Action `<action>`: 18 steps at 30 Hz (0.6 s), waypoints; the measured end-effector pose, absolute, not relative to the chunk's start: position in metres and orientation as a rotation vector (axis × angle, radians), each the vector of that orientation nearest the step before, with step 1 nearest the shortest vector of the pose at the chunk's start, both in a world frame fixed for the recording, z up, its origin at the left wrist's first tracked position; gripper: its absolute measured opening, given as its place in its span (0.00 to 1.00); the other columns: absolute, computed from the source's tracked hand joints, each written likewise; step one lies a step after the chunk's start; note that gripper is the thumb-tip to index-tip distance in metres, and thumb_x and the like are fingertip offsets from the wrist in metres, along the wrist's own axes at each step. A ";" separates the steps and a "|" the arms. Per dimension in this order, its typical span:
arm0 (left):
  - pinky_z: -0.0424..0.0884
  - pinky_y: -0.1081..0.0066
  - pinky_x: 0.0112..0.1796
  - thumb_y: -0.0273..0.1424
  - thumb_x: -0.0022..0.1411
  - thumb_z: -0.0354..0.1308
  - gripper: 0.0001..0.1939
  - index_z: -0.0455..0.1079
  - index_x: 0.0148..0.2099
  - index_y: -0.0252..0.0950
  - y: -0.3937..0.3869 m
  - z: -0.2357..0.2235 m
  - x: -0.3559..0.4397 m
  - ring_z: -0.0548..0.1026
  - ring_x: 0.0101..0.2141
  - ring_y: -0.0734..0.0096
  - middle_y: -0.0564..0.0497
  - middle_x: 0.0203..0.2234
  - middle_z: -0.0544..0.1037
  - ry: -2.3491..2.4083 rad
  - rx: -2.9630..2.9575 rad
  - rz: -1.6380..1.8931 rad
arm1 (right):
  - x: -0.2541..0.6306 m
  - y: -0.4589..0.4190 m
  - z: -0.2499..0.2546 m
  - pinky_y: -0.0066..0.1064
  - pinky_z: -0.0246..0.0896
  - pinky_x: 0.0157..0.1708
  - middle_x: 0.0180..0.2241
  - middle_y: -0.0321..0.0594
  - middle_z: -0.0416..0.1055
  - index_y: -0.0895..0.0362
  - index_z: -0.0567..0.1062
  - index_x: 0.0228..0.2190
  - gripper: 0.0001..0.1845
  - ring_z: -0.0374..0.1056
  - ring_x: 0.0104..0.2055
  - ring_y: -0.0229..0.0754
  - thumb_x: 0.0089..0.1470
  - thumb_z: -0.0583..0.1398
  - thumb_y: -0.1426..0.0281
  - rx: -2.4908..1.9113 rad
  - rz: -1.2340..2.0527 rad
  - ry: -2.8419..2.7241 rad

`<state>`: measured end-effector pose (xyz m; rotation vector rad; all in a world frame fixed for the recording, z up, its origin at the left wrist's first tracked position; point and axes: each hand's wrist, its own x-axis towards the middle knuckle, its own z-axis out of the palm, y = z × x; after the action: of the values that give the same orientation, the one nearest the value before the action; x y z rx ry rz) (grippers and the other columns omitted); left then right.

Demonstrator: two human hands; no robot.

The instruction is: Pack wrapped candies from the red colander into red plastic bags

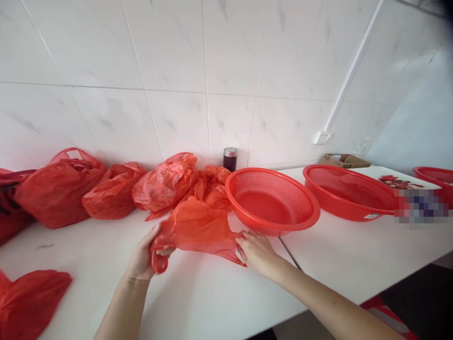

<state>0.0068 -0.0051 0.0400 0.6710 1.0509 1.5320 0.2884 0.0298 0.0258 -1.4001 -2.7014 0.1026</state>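
A thin red plastic bag [201, 229] is stretched between my two hands above the white table. My left hand [148, 252] is closed round its gathered left end, and a loop of the plastic hangs below the fingers. At the right, my right hand [255, 249] pinches the other end of the bag. Just behind my right hand stands a round red plastic colander [272, 200] with a solid-looking base. More crumpled red bags lie directly behind the held one, including a bulky red bag [166, 184]; what they contain is hidden.
Filled red bags [60, 193] line the wall at left, and another red bag [31, 302] lies near front left. A dark bottle [230, 159] stands by the wall. To the right are a second red basin [350, 193], a cardboard box [345, 161] and a white tray [424, 182].
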 end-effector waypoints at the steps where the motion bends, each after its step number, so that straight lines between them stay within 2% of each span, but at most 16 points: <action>1: 0.60 0.80 0.16 0.38 0.49 0.63 0.13 0.67 0.31 0.35 -0.002 0.042 0.001 0.62 0.17 0.81 0.55 0.21 0.70 1.090 0.658 1.627 | 0.291 0.029 0.027 0.36 0.60 0.39 0.38 0.46 0.74 0.58 0.76 0.39 0.11 0.70 0.39 0.47 0.58 0.54 0.72 -1.387 0.130 -2.697; 3: 0.67 0.76 0.22 0.35 0.52 0.59 0.09 0.67 0.35 0.37 0.003 0.044 -0.007 0.68 0.24 0.75 0.52 0.28 0.72 1.225 0.624 1.831 | 0.294 0.023 0.030 0.32 0.60 0.35 0.35 0.41 0.75 0.55 0.75 0.38 0.10 0.71 0.36 0.44 0.58 0.54 0.71 -1.372 0.225 -2.634; 5: 0.72 0.69 0.36 0.33 0.53 0.59 0.10 0.66 0.38 0.39 0.003 0.046 -0.007 0.71 0.35 0.70 0.52 0.35 0.71 1.397 0.586 2.056 | 0.294 0.018 0.035 0.31 0.60 0.34 0.36 0.40 0.76 0.54 0.76 0.39 0.10 0.71 0.36 0.43 0.58 0.55 0.71 -1.354 0.317 -2.514; 6: 0.70 0.67 0.44 0.32 0.53 0.61 0.11 0.65 0.40 0.41 -0.001 0.048 -0.002 0.71 0.41 0.68 0.52 0.39 0.71 1.485 0.620 2.174 | 0.292 0.016 0.038 0.31 0.60 0.35 0.37 0.41 0.76 0.54 0.75 0.41 0.11 0.71 0.37 0.43 0.58 0.55 0.70 -1.336 0.345 -2.452; 8: 0.59 0.60 0.56 0.33 0.52 0.64 0.13 0.67 0.41 0.43 -0.011 0.049 0.018 0.66 0.52 0.63 0.51 0.46 0.70 1.686 1.014 2.314 | 0.289 0.015 0.042 0.31 0.61 0.36 0.38 0.41 0.76 0.55 0.76 0.41 0.12 0.71 0.38 0.43 0.59 0.55 0.69 -1.276 0.369 -2.371; 10: 0.49 0.51 0.60 0.34 0.53 0.64 0.10 0.72 0.39 0.44 -0.022 0.048 0.046 0.62 0.57 0.53 0.47 0.52 0.69 1.885 1.805 2.085 | 0.284 0.014 0.046 0.30 0.60 0.34 0.35 0.40 0.75 0.55 0.76 0.38 0.11 0.70 0.35 0.41 0.59 0.55 0.68 -1.208 0.392 -2.328; 12: 0.43 0.41 0.59 0.36 0.55 0.63 0.07 0.76 0.38 0.43 -0.028 0.041 0.069 0.59 0.60 0.42 0.42 0.57 0.66 2.021 2.424 1.531 | 0.278 0.011 0.048 0.28 0.58 0.31 0.30 0.38 0.73 0.55 0.76 0.31 0.11 0.67 0.30 0.39 0.59 0.56 0.66 -1.169 0.387 -2.287; 15: 0.44 0.36 0.57 0.35 0.60 0.57 0.14 0.75 0.49 0.45 -0.023 0.029 0.074 0.56 0.61 0.39 0.39 0.62 0.62 2.266 2.500 1.020 | 0.271 -0.002 0.051 0.26 0.52 0.26 0.21 0.33 0.65 0.57 0.67 0.19 0.18 0.60 0.24 0.35 0.57 0.59 0.64 -1.122 0.398 -2.248; 18: 0.51 0.39 0.56 0.27 0.62 0.50 0.26 0.64 0.62 0.43 -0.009 0.027 0.047 0.63 0.57 0.42 0.39 0.61 0.64 2.511 2.286 0.938 | 0.271 -0.019 0.056 0.24 0.47 0.23 0.18 0.29 0.56 0.57 0.56 0.16 0.22 0.52 0.21 0.31 0.52 0.62 0.69 -1.010 0.528 -2.283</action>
<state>0.0474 -0.0094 0.0265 2.2856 2.5105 0.9382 0.2709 -0.0191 0.0560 -1.0098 -2.2827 0.5281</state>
